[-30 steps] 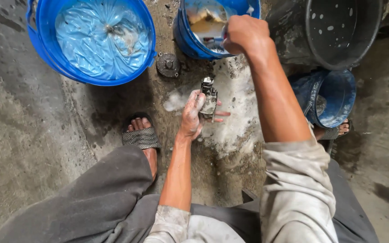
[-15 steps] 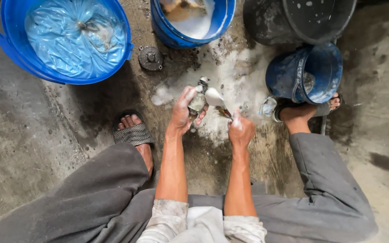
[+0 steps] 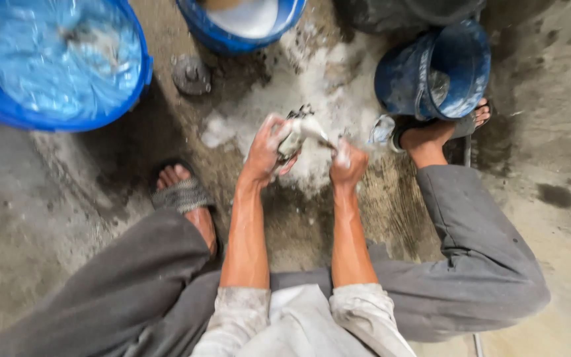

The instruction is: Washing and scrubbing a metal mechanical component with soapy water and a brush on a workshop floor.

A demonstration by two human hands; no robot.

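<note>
You squat on the wet concrete floor (image 3: 67, 218), a big blue tub (image 3: 8, 109) at its far left, a blue bucket (image 3: 232, 36) at the far edge, a tipped blue pail (image 3: 431, 73) by your right foot. This looks like scrubbing: keep the strokes short. Your left hand (image 3: 267, 149) grips a small foam-covered metal part (image 3: 299, 129) over the soapy patch; your right hand (image 3: 348, 165) is fisted around a scrubbing tool, both forearms extended.

A large blue tub (image 3: 8, 112) of foamy water is seen at upper left, a blue basin (image 3: 232, 36) at top centre, a tipped blue bucket (image 3: 401, 76) at right, a round metal cap (image 3: 191, 74) between.
</note>
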